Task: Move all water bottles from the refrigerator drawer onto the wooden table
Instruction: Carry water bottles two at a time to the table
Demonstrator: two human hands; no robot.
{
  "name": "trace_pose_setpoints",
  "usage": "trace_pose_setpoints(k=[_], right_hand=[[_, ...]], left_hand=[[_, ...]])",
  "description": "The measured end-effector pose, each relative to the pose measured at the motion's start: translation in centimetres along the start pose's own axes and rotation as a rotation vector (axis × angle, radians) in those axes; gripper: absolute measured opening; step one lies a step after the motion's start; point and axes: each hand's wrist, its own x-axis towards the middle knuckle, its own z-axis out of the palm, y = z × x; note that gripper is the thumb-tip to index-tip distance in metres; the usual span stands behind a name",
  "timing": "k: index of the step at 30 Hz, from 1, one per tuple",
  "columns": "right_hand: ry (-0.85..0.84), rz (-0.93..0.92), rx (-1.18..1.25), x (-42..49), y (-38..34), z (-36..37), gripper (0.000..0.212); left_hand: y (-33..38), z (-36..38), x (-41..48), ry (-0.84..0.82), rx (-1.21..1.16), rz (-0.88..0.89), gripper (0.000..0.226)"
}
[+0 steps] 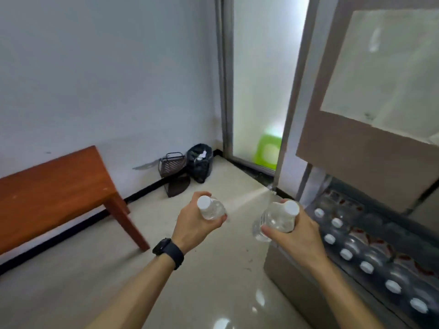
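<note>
- In the head view, your left hand (pixel 197 224), with a black smartwatch (pixel 166 248) on its wrist, is gripping a clear water bottle (pixel 211 207). The fingers are curling round its body and its white cap is pointing up towards you.
- Your right hand (pixel 294 233) is clasping a second water bottle (pixel 276 220) the same way, just beside the near corner of the refrigerator drawer (pixel 292 279).
- Both bottles are hanging over the pale tiled floor (pixel 213 281), apart from each other.
- The drawer is standing pulled out on your right, and white-capped drawer bottles (pixel 366 267) are sitting upright in it in a row.
- The wooden table (pixel 54 193) is standing on your left against the white wall, well apart from both hands.
- Open floor is stretching between your hands and the table's near leg.
- Beyond the table, a black bin (pixel 199 162), a wire basket (pixel 172 163) and a dark dustpan (pixel 178 186) are crowding the far corner, near a frosted glass door (pixel 259 79).
- A blurred green shape (pixel 267 150) is showing behind that door.
</note>
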Motion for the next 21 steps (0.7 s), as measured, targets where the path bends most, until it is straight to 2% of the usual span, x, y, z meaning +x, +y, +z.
trace_pose_setpoints(k=[6, 11, 17, 21], right_hand=[[-0.35, -0.177, -0.04, -3.3, -8.8, 16.0, 0.064], [-0.608, -0.224, -0.013, -8.6, -16.2, 28.5, 0.061], [-0.777, -0.316, -0.024, -14.7, -23.3, 40.6, 0.061], [-0.849, -0.34, -0.046, -16.6, -26.4, 46.9, 0.069]], left_hand=[[-11.3, -15.0, -8.5, 0.219, 0.054, -0.244, 0.054], [-19.1, -26.5, -16.3, 0.348, 0.068, -0.396, 0.054], [-25.2, -37.6, -23.4, 0.476, 0.061, -0.529, 0.054], [-28.6, -43.2, -26.1, 0.555, 0.096, -0.598, 0.044]])
